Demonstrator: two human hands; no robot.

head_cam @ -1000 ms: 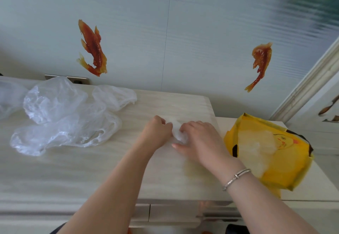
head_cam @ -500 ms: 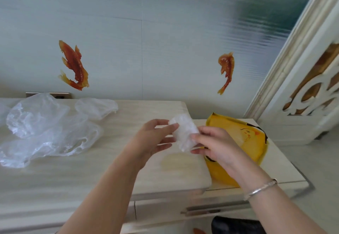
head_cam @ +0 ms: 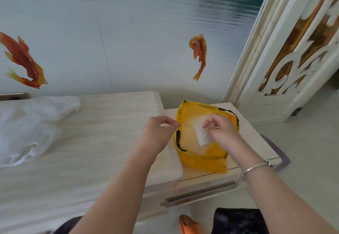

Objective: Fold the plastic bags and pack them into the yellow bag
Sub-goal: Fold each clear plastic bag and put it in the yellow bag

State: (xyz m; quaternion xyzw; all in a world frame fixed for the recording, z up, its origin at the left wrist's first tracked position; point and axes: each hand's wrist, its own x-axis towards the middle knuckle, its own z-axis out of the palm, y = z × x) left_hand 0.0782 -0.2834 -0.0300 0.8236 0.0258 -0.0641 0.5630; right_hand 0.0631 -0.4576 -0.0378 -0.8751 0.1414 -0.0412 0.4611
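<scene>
The right hand [head_cam: 222, 132] pinches one folded plastic bag [head_cam: 202, 132], a crinkly white rectangle, over the one glossy yellow bag [head_cam: 201, 162]. The left hand [head_cam: 159, 132] pinches that bag's rim. Far left, a heap of loose translucent bags [head_cam: 31, 123] lies on the pale wood-grain tabletop [head_cam: 102, 142]; their number can't be told.

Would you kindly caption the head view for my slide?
Right hand lowers folded bag into yellow bag; left hand holds its rim.

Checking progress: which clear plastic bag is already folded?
The small folded bag pinched in the right hand over the yellow bag; the loose bags lie crumpled at left.
</scene>
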